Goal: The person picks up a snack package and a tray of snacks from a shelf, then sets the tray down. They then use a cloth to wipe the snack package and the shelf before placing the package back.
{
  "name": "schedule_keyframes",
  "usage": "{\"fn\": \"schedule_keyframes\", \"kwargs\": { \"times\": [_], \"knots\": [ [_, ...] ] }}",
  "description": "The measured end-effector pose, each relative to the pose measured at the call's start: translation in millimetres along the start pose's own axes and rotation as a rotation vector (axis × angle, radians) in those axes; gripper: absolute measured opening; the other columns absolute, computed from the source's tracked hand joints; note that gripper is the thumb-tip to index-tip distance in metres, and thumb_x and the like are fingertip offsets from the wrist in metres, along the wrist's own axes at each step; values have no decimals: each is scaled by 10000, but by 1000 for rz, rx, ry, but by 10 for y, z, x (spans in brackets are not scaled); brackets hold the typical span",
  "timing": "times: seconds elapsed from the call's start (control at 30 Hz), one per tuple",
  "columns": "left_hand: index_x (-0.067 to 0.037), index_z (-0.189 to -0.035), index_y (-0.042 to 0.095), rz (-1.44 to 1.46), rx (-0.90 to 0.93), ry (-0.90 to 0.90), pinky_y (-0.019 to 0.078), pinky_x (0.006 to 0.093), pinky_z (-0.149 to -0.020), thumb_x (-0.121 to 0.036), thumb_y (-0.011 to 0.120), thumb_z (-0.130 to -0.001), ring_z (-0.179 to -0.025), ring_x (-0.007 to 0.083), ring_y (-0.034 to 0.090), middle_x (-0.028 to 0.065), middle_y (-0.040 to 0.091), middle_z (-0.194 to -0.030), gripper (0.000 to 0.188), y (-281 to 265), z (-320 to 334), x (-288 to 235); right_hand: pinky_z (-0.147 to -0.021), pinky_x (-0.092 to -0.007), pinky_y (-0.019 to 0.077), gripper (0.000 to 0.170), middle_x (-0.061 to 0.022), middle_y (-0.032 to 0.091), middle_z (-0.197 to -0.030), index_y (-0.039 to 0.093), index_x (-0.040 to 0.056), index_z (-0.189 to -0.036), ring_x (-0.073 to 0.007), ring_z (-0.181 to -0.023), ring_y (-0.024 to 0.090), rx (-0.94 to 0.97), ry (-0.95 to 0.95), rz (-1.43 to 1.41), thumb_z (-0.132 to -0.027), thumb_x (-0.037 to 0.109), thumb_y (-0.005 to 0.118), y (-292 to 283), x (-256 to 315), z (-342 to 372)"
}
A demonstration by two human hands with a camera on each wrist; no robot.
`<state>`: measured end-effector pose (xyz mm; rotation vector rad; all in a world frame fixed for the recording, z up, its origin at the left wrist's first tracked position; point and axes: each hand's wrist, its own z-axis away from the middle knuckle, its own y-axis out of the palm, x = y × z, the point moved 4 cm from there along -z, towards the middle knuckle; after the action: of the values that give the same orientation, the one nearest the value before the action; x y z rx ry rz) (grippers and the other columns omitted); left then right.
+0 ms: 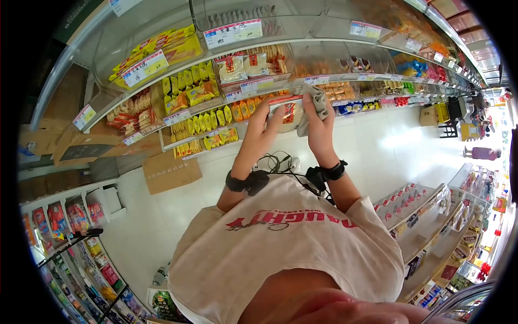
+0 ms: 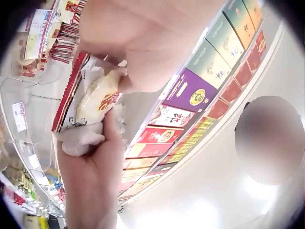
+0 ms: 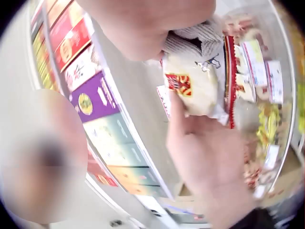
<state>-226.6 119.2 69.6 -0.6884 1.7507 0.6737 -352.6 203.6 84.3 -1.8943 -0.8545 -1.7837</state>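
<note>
Both hands hold up a snack packet (image 1: 290, 114) in front of the chest. It is clear and whitish with a red sealed edge and a red-and-gold label. My left hand (image 1: 261, 131) grips one end, its thumb (image 3: 177, 112) lying over the front near the label. A crumpled grey ribbed cloth (image 1: 318, 103) is in my right hand (image 1: 321, 128), bunched against the packet's other end. In the left wrist view, the cloth (image 2: 81, 139) lies at the packet's lower end, and the right thumb (image 2: 111, 125) reaches to the packet's face. The fingers behind the packet are hidden.
Shelves of bagged snacks in clear bins (image 1: 253, 65) with price tags run along the front. A cardboard piece (image 1: 171, 171) lies on the floor at left. Another display shelf (image 1: 421, 216) stands behind at right. Black cables (image 1: 278, 161) hang near the wrists.
</note>
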Motion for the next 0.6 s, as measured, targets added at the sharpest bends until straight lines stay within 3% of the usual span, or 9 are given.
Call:
{"fn": "schedule_keyframes", "kwargs": {
  "times": [0.1, 0.13, 0.2, 0.23, 0.3, 0.43, 0.53, 0.57, 0.6],
  "knots": [
    [-9, -1153, 646, -34, -64, -21, 426, 228, -697, -169, 585, -1027, -822, 70, 511, 30, 632, -976, 212, 173, -40, 15, -735, -245, 425, 176, 34, 610, -923, 619, 20, -1089, -65, -819, 511, -17, -367, 338, -1021, 181, 597, -187, 85, -4],
    [0, -1126, 652, -48, -79, -62, 444, 242, -729, -167, 590, -1023, -859, 85, 531, 43, 632, -978, 205, 232, -55, 23, -745, -245, 429, 184, 25, 614, -939, 611, 18, -1109, -71, -828, 514, -8, -301, 241, -1026, 180, 587, -263, 70, -11],
    [16, -1095, 655, -76, -187, 58, 456, 251, -739, -150, 603, -1012, -878, 112, 566, 60, 635, -996, 194, 379, -137, -71, -764, -247, 437, 202, 9, 622, -971, 597, 14, -1148, -83, -847, 518, 6, -165, 47, -1036, 180, 567, -427, 49, -4],
    [24, -1080, 657, -89, -236, 120, 463, 255, -744, -142, 609, -1007, -888, 125, 583, 69, 637, -1004, 188, 468, -182, -107, -796, -251, 449, 223, -10, 631, -1011, 584, 3, -1188, -90, -895, 532, 23, 5, 32, -1041, 168, 552, -581, 28, -16],
    [29, -1075, 659, -233, -260, 213, 461, 245, -685, -112, 618, -993, -871, 133, 601, 80, 638, -1008, 169, 676, -230, -78, -788, -239, 444, 233, -13, 626, -1018, 576, 4, -1200, -70, -906, 522, 28, 50, -71, -1038, 171, 559, -736, -41, -51],
    [14, -1055, 673, -228, -201, 135, 445, 239, -585, -79, 670, -947, -846, 143, 608, 84, 621, -995, 142, 1181, -232, -34, -729, -217, 438, 221, 10, 628, -928, 615, 7, -1153, -34, -843, 515, 117, -96, -44, -1024, 186, 594, -947, 57, -39],
    [11, -1047, 686, -417, -224, 165, 460, 255, -700, -65, 694, -939, -812, 119, 575, 62, 626, -1004, 133, 1575, -193, -142, -650, -209, 416, 196, 39, 609, -807, 661, 5, -1051, -29, -738, 495, 22, -75, -11, -1006, 193, 631, -1334, 27, -178],
    [19, -1035, 665, -336, -195, 285, 445, 248, -709, -59, 729, -908, -832, 101, 547, 54, 608, -985, 163, 1678, -242, -66, -599, -214, 397, 183, 56, 596, -739, 690, 9, -973, -28, -679, 486, 2, -129, -38, -994, 187, 651, -1450, 20, -226],
    [22, -1032, 654, -333, -193, 268, 442, 245, -715, -58, 732, -905, -841, 96, 542, 53, 601, -971, 168, 1764, -234, -26, -596, -213, 389, 178, 58, 602, -752, 691, 12, -982, -25, -686, 488, -20, -54, -124, -993, 186, 652, -1570, -32, -256]
  ]
}}
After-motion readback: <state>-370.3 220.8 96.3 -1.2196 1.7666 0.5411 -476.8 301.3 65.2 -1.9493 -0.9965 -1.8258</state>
